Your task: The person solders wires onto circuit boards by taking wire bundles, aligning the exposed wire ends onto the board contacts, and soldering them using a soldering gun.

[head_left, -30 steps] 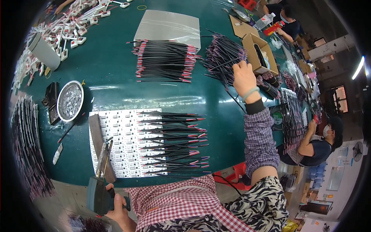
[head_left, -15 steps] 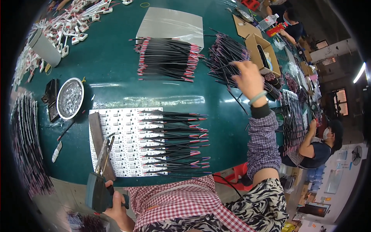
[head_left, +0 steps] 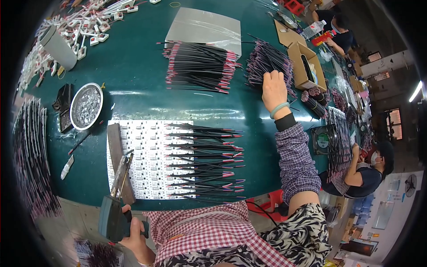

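My left hand (head_left: 134, 235) is wrapped round the handle of a dark green soldering gun (head_left: 109, 218) at the lower left. The gun's metal tip points up over a brown bar (head_left: 116, 153) lying on a white circuit board panel (head_left: 144, 171). Rows of short black wires (head_left: 209, 156) with red ends lie across the panel's right side. At the upper right my right hand (head_left: 274, 92), with a pale bangle at the wrist, has its fingers curled down on the near edge of a heap of black wires (head_left: 269, 60). Its fingertips are partly hidden.
A grey sheet (head_left: 204, 26) lies behind a second wire stack (head_left: 200, 66). A metal bowl (head_left: 86, 107), a grey cylinder (head_left: 58, 48) and white connectors (head_left: 91, 26) stand left. A cardboard box (head_left: 307, 66) and a small fan (head_left: 324, 139) are right; two people sit beyond.
My right hand has moved slightly left and nearer, its fingers now curled closer together at the heap's edge. The long wires that stuck out below it have shifted. My left hand stays put.
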Tool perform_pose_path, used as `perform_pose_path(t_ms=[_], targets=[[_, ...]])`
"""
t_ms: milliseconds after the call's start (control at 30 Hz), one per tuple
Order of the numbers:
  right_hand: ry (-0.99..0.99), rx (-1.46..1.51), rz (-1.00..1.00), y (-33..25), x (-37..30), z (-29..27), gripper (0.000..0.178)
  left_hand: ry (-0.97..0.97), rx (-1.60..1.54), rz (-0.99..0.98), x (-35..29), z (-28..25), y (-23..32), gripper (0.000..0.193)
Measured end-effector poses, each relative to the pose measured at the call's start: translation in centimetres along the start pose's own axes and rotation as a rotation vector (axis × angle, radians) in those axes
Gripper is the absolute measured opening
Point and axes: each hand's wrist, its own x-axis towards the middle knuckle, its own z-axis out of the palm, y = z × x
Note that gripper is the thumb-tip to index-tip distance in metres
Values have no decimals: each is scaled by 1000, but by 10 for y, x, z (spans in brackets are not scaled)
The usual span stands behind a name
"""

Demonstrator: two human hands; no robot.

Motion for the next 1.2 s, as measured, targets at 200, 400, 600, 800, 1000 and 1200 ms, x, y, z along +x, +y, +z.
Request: perform_pose_path(t_ms=[200,400,600,800,1000,1200], targets=[[31,49,-87,3,11,-43,11,-9,-41,7,2,1,-4,54],[-175,-174,-423,-36,21,-127,8,5,-49,12,0,6,3,61],[-386,-645,-906,-126,29,-121,24,-37,-79,49,1,8,11,55],[-723,-468,-927,-149,28,-107,17,-39,-63,81,5,-11,7,58],[-293,243,-644,-162,37,-144,18,-21,-97,-46,26,-7,28,57],[-58,848,-482,-209,-4,-115,30,-181,-80,-181,50,16,41,44]])
